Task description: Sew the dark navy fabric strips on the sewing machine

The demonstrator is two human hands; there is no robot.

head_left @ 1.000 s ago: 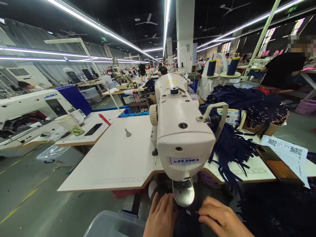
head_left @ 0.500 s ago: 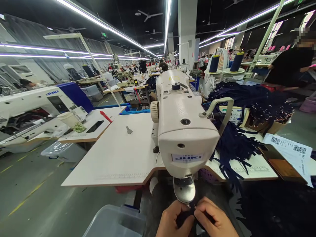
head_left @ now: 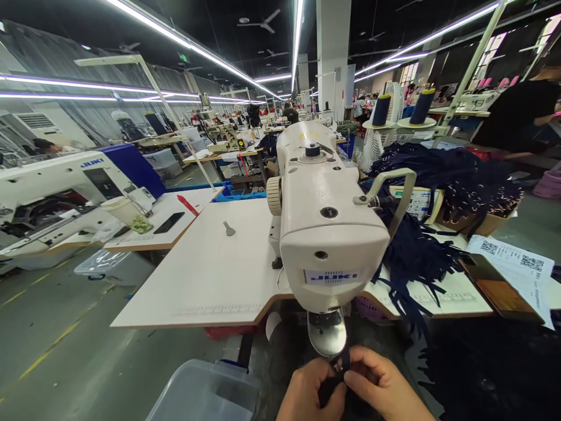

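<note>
A cream sewing machine (head_left: 326, 222) stands in front of me, its needle end (head_left: 326, 332) facing me. Just below that end, my left hand (head_left: 312, 390) and my right hand (head_left: 382, 386) meet and pinch a narrow dark navy fabric strip (head_left: 336, 374) between their fingertips. The strip runs up toward the metal plate under the machine head. Dark fabric lies beneath my hands; how it joins the strip is hidden.
The white table (head_left: 210, 275) carries a small grey tool (head_left: 228, 229). A heap of navy strips (head_left: 416, 257) and a box of more (head_left: 464, 187) lie right, by papers with QR codes (head_left: 512, 263). A clear plastic bin (head_left: 201, 394) sits below left. A person in black (head_left: 517, 117) works at far right.
My hands came together from lying flat on the dark fabric and took hold of the strip under the needle end. The view shifted slightly.
</note>
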